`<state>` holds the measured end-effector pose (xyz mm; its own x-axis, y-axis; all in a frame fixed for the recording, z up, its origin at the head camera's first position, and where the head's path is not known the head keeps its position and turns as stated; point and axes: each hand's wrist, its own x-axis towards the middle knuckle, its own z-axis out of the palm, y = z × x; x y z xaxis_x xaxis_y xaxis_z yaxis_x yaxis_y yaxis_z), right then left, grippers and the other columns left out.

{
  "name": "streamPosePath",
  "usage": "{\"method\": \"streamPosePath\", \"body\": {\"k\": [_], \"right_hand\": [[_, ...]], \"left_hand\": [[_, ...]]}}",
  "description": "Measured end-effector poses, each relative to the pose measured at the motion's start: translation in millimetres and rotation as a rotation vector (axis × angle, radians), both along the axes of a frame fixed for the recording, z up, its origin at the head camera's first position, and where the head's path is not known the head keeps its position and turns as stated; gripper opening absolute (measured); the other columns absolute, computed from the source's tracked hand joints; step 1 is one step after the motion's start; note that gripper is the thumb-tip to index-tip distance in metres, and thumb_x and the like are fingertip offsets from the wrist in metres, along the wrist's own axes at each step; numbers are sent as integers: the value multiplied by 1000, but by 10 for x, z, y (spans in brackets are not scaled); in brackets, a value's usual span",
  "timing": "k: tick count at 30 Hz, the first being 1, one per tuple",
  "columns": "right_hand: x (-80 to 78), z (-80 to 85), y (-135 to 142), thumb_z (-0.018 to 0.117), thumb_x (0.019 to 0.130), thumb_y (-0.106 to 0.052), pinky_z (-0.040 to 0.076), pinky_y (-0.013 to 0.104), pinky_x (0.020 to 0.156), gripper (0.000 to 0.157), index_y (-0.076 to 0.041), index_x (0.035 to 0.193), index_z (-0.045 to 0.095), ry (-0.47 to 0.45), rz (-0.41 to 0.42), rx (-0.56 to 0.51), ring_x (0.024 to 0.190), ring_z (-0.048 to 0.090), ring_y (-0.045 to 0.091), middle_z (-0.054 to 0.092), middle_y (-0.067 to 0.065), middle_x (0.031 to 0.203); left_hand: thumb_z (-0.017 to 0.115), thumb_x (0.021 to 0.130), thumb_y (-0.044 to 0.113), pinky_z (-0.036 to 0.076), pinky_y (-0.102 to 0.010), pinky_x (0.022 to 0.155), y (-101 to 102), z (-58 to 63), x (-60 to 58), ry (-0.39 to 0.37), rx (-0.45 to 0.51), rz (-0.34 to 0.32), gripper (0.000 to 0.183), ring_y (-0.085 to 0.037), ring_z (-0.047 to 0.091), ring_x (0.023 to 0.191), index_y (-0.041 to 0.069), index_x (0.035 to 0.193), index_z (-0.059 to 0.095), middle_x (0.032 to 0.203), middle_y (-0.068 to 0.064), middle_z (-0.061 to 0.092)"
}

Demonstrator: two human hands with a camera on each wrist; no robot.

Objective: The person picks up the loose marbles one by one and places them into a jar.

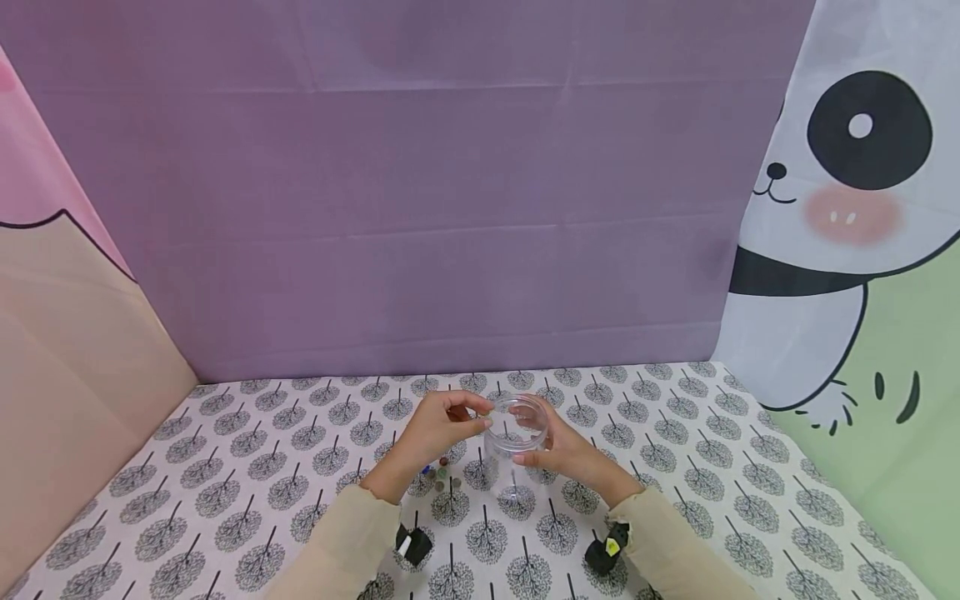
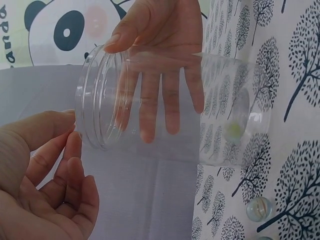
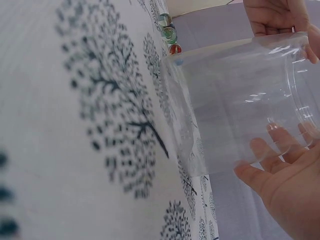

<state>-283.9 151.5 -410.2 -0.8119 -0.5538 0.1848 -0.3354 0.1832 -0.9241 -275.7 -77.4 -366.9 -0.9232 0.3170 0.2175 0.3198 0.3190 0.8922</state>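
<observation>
A clear, wide-mouthed plastic jar (image 1: 517,442) stands upright on the patterned cloth. My right hand (image 1: 573,454) holds it from the right, the thumb near the rim and the fingers spread along the far side. My left hand (image 1: 442,425) is at the left of the rim, thumb and forefinger tips close together, the other fingers curled; whether anything is between those tips is unclear. Through the jar's base in the left wrist view shows a blurred yellow-green marble (image 2: 233,131). Several small glass marbles (image 1: 441,473) lie on the cloth below my left hand.
The tree-print cloth (image 1: 285,517) covers the table. A purple curtain (image 1: 450,208) hangs behind it. A beige and pink sheet (image 1: 67,350) stands at the left, a panda-print sheet (image 1: 847,317) at the right. Dark wrist bands (image 1: 414,546) sit under both sleeves.
</observation>
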Motion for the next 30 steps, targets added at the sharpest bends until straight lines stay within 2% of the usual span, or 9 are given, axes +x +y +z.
{"method": "streamPosePath", "body": {"k": [10,15,17,21,22,24,26,30], "right_hand": [[-14,-9,4,72,82,-18,23,59,107,87,-11,148,15,3,-1,9,136,29,38,32,15,149],[-2,-7,5,72,82,-18,22,59,107,87,-15,148,16,-4,1,7,136,29,36,32,13,150],[4,-2,3,72,81,-18,21,59,108,86,-18,147,17,-11,-5,6,136,29,35,32,11,150],[10,6,5,73,81,-19,21,58,108,86,-19,147,18,-17,-7,2,137,29,34,33,10,149],[9,4,6,73,81,-19,21,59,108,86,-19,147,18,-16,-5,2,137,29,34,32,11,149],[2,2,6,72,81,-20,21,59,107,86,-17,147,17,-10,3,0,136,29,36,32,13,150],[-5,-3,3,72,82,-21,21,60,107,86,-15,147,17,-6,7,1,136,29,37,31,15,150],[-12,-7,5,72,82,-23,22,60,107,87,-14,148,16,4,6,5,136,28,38,30,16,150]], "left_hand": [[71,83,11,38,-25,48,5,7,13,-38,14,21,16,-17,52,70,11,99,72,80,-5,61],[72,82,12,45,-27,59,8,10,20,-44,25,45,17,-16,56,73,11,99,72,85,-4,65],[71,82,10,47,-27,64,12,91,87,-34,29,50,16,-14,56,73,8,99,72,87,-6,65],[72,82,12,49,-30,69,-11,93,94,-36,39,56,18,-15,58,75,6,99,71,90,-6,66],[72,82,12,49,-30,68,-19,87,91,-32,38,56,18,-15,58,74,5,98,71,89,-6,66],[73,81,15,49,-30,68,-48,-3,24,-30,33,62,18,-15,59,74,7,98,72,90,-4,67],[73,81,15,48,-27,66,-71,-16,21,-22,29,62,18,-14,58,73,7,97,72,90,-4,66],[73,81,14,50,-31,65,-125,-48,15,-26,17,69,17,-15,57,73,8,97,71,92,-4,65]]}}
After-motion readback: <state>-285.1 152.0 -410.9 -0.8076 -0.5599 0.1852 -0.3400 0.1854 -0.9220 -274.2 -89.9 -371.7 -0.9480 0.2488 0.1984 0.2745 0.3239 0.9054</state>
